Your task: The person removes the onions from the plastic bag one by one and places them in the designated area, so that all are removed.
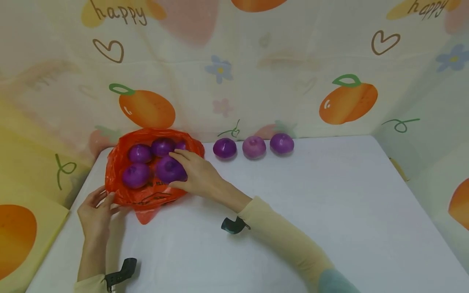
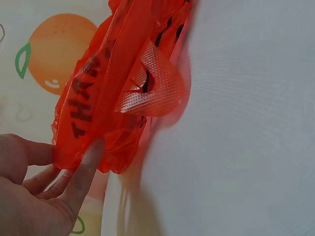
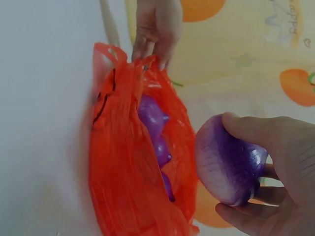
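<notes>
A red plastic bag [image 1: 146,199] lies with its mouth open at the left of the table, several purple onions [image 1: 136,176] inside. My right hand [image 1: 199,173] grips another onion [image 1: 170,169] over the bag's right part; in the right wrist view that onion [image 3: 229,162] is between thumb and fingers, beside the bag's mouth. At the bag's near left corner, my left hand [image 1: 96,215] pinches the rim; the left wrist view shows thumb and fingers of the hand [image 2: 44,196] on the red plastic [image 2: 98,98].
Right of the bag, three purple onions [image 1: 254,147] stand in a row near the back edge of the white table [image 1: 311,211]. A printed cloth [image 1: 256,81] hangs behind. Each wrist wears a black camera mount [image 1: 122,272].
</notes>
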Tool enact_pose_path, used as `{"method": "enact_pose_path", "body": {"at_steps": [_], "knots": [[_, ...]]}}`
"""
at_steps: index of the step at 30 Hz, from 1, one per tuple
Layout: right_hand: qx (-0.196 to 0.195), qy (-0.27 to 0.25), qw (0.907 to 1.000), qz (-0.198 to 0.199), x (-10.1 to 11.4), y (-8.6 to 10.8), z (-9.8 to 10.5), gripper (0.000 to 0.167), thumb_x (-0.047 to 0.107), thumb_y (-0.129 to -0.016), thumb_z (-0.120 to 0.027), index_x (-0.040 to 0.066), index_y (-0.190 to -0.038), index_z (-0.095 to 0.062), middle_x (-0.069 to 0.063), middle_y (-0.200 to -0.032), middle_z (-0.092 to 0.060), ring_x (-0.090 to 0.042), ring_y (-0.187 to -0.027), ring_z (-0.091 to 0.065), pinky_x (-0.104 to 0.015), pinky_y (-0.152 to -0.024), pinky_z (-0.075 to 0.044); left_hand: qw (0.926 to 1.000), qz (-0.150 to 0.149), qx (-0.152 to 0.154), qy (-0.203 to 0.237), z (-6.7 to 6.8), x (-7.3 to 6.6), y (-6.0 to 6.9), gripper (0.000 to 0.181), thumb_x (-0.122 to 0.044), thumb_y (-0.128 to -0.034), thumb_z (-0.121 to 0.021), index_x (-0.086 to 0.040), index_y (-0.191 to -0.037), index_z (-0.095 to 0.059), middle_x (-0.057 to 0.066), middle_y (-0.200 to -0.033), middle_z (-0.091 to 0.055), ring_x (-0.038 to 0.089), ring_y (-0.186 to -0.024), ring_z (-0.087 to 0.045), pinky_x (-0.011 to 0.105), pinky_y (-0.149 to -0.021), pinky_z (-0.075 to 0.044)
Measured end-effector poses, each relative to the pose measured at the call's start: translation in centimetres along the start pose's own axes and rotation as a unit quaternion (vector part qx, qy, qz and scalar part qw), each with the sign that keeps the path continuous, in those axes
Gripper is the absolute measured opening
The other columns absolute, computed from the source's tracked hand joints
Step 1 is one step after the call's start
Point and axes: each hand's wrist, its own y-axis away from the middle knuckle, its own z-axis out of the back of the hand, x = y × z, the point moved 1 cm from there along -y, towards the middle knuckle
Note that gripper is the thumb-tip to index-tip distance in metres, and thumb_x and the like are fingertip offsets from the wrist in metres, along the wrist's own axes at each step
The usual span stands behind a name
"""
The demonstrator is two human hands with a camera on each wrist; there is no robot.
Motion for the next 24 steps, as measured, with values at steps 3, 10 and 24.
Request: {"method": "enact_pose_path", "body": {"at_steps": [3,10,24], "knots": [[-0.005,-0.02,0.9997,-0.01,-1.0,0.5,0.8,0.08,0.046,-0.085,-0.074,0.014,-0.15,-0.041,-0.005,-0.153,-0.039,-0.02,-0.139,-0.038,-0.028,-0.113,-0.034,1.0,-0.006,-0.006,-0.002,-0.1,0.0,0.0,0.039,-0.002,-0.0927,-0.063,-0.005,-0.131,-0.056,-0.004,-0.101,-0.06,0.003,-0.065,-0.066,0.02,-0.052,-0.056],[-0.074,-0.075,0.9936,-0.04,-4.5,1.8,3.6,0.078,0.041,-0.083,-0.078,0.011,-0.146,-0.045,-0.006,-0.149,-0.044,-0.022,-0.138,-0.041,-0.035,-0.113,-0.036,1.0,-0.005,0.0,-0.004,-0.1,0.0,0.0,0.035,0.0,-0.0927,-0.062,-0.003,-0.127,-0.058,-0.006,-0.097,-0.061,0.003,-0.065,-0.066,0.02,-0.053,-0.056],[-0.151,-0.081,0.9759,-0.135,-13.9,5.8,8.5,0.075,0.031,-0.082,-0.081,0.003,-0.142,-0.046,-0.015,-0.145,-0.048,-0.031,-0.135,-0.044,-0.046,-0.112,-0.036,1.0,-0.001,0.002,0.0,0.2,0.3,0.1,0.036,-0.001,-0.0926,-0.063,-0.005,-0.128,-0.058,-0.006,-0.096,-0.062,0.006,-0.059,-0.065,0.02,-0.053,-0.056]]}}
